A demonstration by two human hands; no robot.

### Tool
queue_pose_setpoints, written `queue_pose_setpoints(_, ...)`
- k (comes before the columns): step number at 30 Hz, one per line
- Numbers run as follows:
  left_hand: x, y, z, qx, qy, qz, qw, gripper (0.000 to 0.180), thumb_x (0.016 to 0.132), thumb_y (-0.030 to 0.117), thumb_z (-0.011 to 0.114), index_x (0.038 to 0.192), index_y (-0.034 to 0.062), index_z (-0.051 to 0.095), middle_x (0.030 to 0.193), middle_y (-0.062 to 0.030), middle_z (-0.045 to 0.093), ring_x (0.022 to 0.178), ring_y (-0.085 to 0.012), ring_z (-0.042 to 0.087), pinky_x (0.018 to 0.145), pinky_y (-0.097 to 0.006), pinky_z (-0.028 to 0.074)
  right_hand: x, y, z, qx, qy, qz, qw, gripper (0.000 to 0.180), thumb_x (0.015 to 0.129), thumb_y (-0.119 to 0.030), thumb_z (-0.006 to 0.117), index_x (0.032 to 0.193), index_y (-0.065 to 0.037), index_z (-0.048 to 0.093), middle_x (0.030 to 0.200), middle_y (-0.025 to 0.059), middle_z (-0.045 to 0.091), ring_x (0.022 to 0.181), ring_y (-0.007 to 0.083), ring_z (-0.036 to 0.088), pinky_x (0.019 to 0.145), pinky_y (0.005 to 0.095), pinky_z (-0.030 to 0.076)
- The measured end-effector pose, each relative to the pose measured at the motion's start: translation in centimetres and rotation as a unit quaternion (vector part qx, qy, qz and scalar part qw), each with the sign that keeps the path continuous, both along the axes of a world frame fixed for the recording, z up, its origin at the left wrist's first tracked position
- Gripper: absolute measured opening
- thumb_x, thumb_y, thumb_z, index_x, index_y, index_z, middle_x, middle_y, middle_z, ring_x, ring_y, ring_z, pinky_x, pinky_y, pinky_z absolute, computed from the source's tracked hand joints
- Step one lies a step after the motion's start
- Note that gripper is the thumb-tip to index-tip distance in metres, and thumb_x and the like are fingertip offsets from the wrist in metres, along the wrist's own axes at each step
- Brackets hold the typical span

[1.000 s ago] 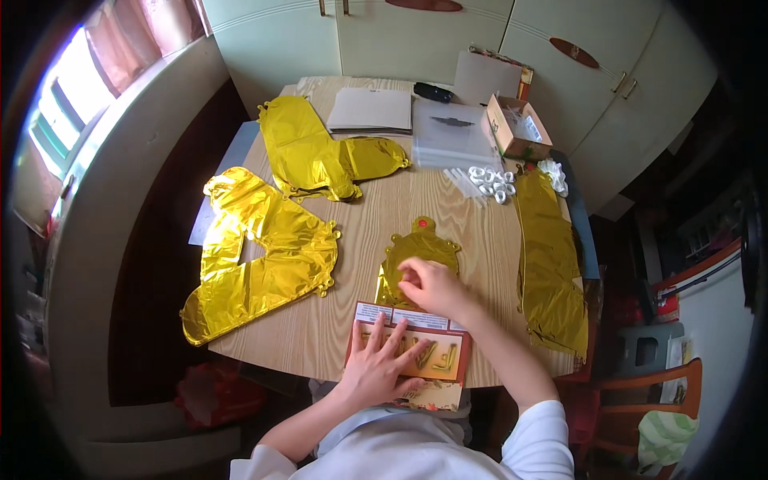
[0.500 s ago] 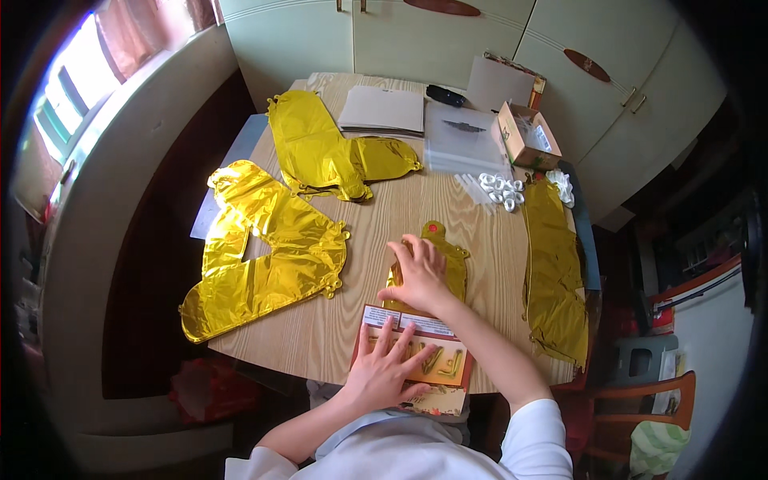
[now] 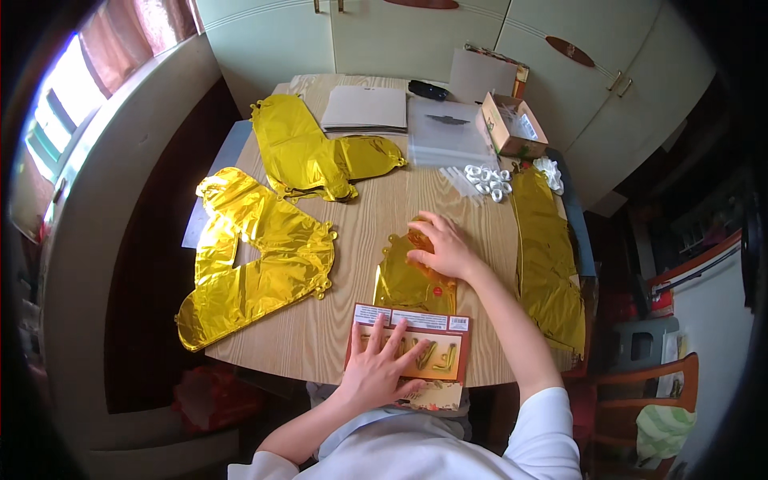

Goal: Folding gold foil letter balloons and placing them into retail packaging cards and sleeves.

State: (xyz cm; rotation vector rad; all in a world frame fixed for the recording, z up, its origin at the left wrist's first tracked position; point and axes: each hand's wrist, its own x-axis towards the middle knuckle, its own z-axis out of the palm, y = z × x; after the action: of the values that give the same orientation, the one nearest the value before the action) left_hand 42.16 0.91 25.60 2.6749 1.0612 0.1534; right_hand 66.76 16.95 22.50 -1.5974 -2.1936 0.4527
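My left hand [image 3: 380,364] lies flat, fingers spread, on a red and orange printed card package [image 3: 450,356] at the table's near edge. Pictures of gold letter balloons show on its front. Just beyond it lies a folded gold foil balloon [image 3: 398,276] with a small red dot, its near end meeting or under the package. My right hand [image 3: 448,246] rests on the foil's far right part, its thumb and fingers apart and curved; some fingertips are hard to make out. Flat foil letter balloons lie at left [image 3: 264,264], at far left [image 3: 308,152] and at right [image 3: 548,256].
White ribbon rolls [image 3: 490,182] and clear straws [image 3: 462,182] lie at the right back. Behind them are a small open box [image 3: 512,128], clear plastic sheets [image 3: 448,136], a grey-white stack of cards [image 3: 366,108] and a black object [image 3: 428,90]. A wooden chair [image 3: 640,392] stands at right.
The balloon's far end with the red dot has been turned down toward me, so the dot now sits near the package. My right hand shifted right and slightly away. My left hand stays on the package.
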Motion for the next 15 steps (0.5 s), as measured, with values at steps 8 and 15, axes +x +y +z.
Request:
queue_pose_setpoints(8,0.5,0.7,-0.4,0.003,0.006,0.004,1.0,0.074,0.082,0.073,0.052,0.146,0.0371,0.04,0.153,-0.0189,0.033,0.14,-0.0521,0.023,0.107,-0.074,0.012,1.3,-1.6,-0.4,-0.006,-0.035,0.031,0.999,0.077,0.075,-0.051,0.076,0.139,-0.017,0.05,0.15,0.012,0.037,0.138,0.0336,0.034,0.114,0.0459,0.028)
queue_pose_setpoints(15,0.9,1.3,-0.6,0.008,0.009,0.013,1.0,0.075,0.081,0.075,0.052,0.146,0.0389,0.039,0.154,-0.0198,0.031,0.141,-0.0528,0.019,0.108,-0.074,0.01,0.0,-1.5,1.4,-0.032,-0.03,-0.042,0.998,0.092,0.06,-0.045,0.088,0.136,-0.013,0.048,0.137,0.0153,0.043,0.131,0.0383,0.037,0.111,0.0474,0.033)
